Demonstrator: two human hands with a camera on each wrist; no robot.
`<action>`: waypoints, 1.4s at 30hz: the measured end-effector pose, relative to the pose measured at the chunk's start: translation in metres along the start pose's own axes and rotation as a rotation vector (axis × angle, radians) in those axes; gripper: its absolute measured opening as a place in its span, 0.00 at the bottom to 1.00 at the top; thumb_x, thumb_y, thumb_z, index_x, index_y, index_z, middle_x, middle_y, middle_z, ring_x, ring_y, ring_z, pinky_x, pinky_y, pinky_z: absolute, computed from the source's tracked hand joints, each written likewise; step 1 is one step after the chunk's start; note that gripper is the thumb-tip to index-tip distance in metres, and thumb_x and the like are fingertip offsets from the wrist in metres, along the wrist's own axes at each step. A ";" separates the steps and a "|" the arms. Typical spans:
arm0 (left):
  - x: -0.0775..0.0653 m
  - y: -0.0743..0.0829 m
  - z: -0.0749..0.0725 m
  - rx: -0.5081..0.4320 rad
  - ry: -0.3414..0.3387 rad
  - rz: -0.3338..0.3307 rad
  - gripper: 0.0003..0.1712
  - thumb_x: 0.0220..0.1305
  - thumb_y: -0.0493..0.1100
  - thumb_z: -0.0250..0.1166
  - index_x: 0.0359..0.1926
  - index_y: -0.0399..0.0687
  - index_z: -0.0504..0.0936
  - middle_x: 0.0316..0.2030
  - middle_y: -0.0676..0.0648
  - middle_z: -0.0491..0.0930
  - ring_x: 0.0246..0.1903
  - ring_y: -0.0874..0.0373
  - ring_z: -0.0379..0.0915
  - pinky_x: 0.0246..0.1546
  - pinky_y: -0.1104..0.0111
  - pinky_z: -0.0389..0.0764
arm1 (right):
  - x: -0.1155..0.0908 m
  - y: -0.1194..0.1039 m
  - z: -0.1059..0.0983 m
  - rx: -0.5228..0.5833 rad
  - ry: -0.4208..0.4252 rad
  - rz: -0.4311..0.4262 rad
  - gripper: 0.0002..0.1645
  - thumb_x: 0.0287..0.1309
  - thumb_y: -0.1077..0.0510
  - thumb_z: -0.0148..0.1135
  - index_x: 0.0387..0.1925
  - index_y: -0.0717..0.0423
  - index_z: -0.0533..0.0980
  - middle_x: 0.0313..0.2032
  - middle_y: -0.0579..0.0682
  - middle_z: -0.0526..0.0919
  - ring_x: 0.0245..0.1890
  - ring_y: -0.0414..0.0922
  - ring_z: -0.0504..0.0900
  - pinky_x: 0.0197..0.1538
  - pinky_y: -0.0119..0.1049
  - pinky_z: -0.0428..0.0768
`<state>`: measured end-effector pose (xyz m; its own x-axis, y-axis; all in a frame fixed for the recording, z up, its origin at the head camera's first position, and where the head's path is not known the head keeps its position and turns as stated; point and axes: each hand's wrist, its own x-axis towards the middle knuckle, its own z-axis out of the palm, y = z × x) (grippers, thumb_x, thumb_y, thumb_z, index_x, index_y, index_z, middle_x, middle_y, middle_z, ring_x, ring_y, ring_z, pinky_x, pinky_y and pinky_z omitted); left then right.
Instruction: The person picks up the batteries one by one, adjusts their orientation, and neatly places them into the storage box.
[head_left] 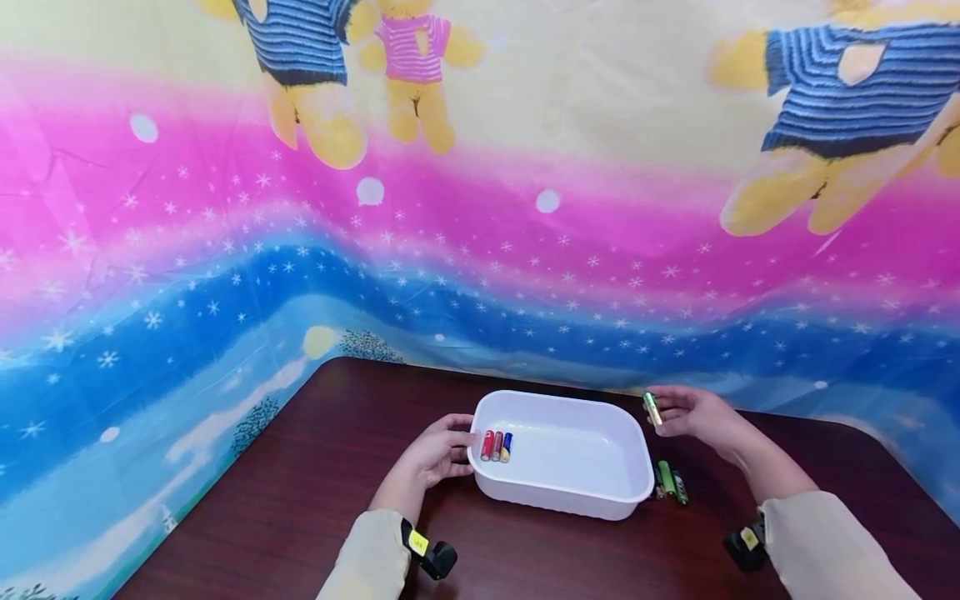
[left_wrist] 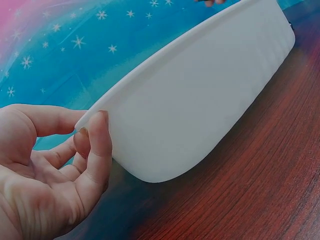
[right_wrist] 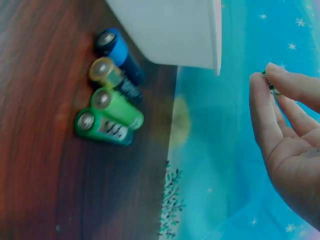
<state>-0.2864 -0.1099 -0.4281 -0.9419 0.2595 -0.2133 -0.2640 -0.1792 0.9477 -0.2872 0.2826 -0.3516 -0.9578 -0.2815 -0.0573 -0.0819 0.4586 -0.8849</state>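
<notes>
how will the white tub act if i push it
The tub is probably stiff, since it stands without sagging. It seems unlikely to tip, being wide and low. The three batteries inside may roll, as they're round and lie on their sides.

The left hand (head_left: 442, 450) held one end of the white tub (head_left: 581, 462) — three batteries (head_left: 497, 447) lay inside — while the right hand (head_left: 690, 412) pinched a slim battery (head_left: 652, 409) near other cells (head_left: 667, 478) on the table (head_left: 510, 554).

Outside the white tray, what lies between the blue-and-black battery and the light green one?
A gold-and-black battery lies between the blue-and-black battery and the light green battery; the right wrist view shows it.
</notes>
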 end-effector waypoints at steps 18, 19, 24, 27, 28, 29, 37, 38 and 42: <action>0.002 -0.001 -0.003 -0.004 0.032 0.000 0.26 0.60 0.35 0.59 0.59 0.40 0.64 0.43 0.37 0.75 0.27 0.57 0.74 0.25 0.67 0.80 | 0.049 -0.036 0.017 0.003 -0.213 -0.028 0.39 0.50 0.70 0.63 0.64 0.64 0.60 0.56 0.64 0.69 0.54 0.57 0.71 0.50 0.46 0.76; 0.002 -0.001 -0.003 -0.002 0.033 -0.001 0.26 0.60 0.35 0.59 0.59 0.40 0.64 0.43 0.38 0.75 0.27 0.57 0.74 0.25 0.67 0.80 | 0.051 -0.038 0.020 0.019 -0.232 -0.031 0.39 0.50 0.71 0.63 0.64 0.64 0.61 0.56 0.63 0.69 0.54 0.56 0.71 0.50 0.45 0.76; -0.001 -0.001 -0.005 -0.002 0.033 0.002 0.26 0.61 0.35 0.58 0.60 0.40 0.63 0.45 0.36 0.74 0.28 0.57 0.73 0.26 0.67 0.80 | 0.068 -0.043 0.035 0.101 -0.338 -0.083 0.38 0.48 0.73 0.62 0.62 0.65 0.61 0.52 0.64 0.71 0.52 0.60 0.71 0.48 0.45 0.77; -0.001 -0.001 -0.005 -0.004 0.033 0.008 0.26 0.61 0.35 0.58 0.60 0.40 0.63 0.45 0.36 0.74 0.28 0.57 0.73 0.26 0.67 0.80 | 0.077 -0.043 0.043 0.135 -0.379 -0.110 0.37 0.47 0.75 0.61 0.61 0.65 0.62 0.51 0.66 0.70 0.50 0.62 0.71 0.46 0.43 0.78; -0.001 -0.001 -0.005 -0.004 0.030 0.009 0.26 0.61 0.35 0.58 0.60 0.40 0.63 0.45 0.35 0.74 0.28 0.57 0.73 0.26 0.67 0.80 | 0.079 -0.043 0.044 0.137 -0.388 -0.117 0.36 0.47 0.75 0.61 0.60 0.65 0.62 0.51 0.66 0.70 0.49 0.61 0.71 0.46 0.43 0.78; -0.001 0.000 -0.004 -0.004 0.029 0.010 0.26 0.61 0.35 0.58 0.60 0.40 0.63 0.45 0.35 0.74 0.27 0.57 0.74 0.26 0.67 0.80 | 0.081 -0.042 0.046 0.139 -0.397 -0.124 0.36 0.47 0.75 0.61 0.60 0.65 0.62 0.51 0.67 0.70 0.49 0.61 0.71 0.46 0.42 0.78; -0.001 -0.001 -0.001 -0.009 0.026 0.018 0.26 0.60 0.35 0.58 0.59 0.39 0.64 0.44 0.36 0.75 0.27 0.56 0.74 0.25 0.68 0.80 | 0.096 -0.034 0.055 0.110 -0.476 -0.141 0.34 0.47 0.77 0.59 0.59 0.64 0.64 0.51 0.67 0.70 0.48 0.58 0.72 0.47 0.48 0.76; -0.001 -0.002 -0.001 -0.011 0.027 0.018 0.26 0.60 0.35 0.58 0.59 0.39 0.64 0.43 0.36 0.75 0.27 0.56 0.74 0.25 0.68 0.80 | 0.097 -0.033 0.055 0.099 -0.487 -0.143 0.34 0.47 0.77 0.59 0.59 0.65 0.65 0.50 0.66 0.71 0.48 0.58 0.72 0.47 0.49 0.76; -0.001 -0.002 0.001 -0.016 0.023 0.017 0.27 0.60 0.35 0.58 0.60 0.38 0.63 0.45 0.35 0.75 0.27 0.57 0.74 0.25 0.67 0.80 | 0.102 -0.029 0.059 0.068 -0.508 -0.116 0.35 0.46 0.78 0.58 0.59 0.67 0.64 0.49 0.61 0.73 0.46 0.54 0.72 0.45 0.44 0.78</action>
<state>-0.2850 -0.1090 -0.4298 -0.9508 0.2346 -0.2024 -0.2508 -0.1991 0.9473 -0.3659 0.1910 -0.3593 -0.6875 -0.7086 -0.1590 -0.1454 0.3488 -0.9259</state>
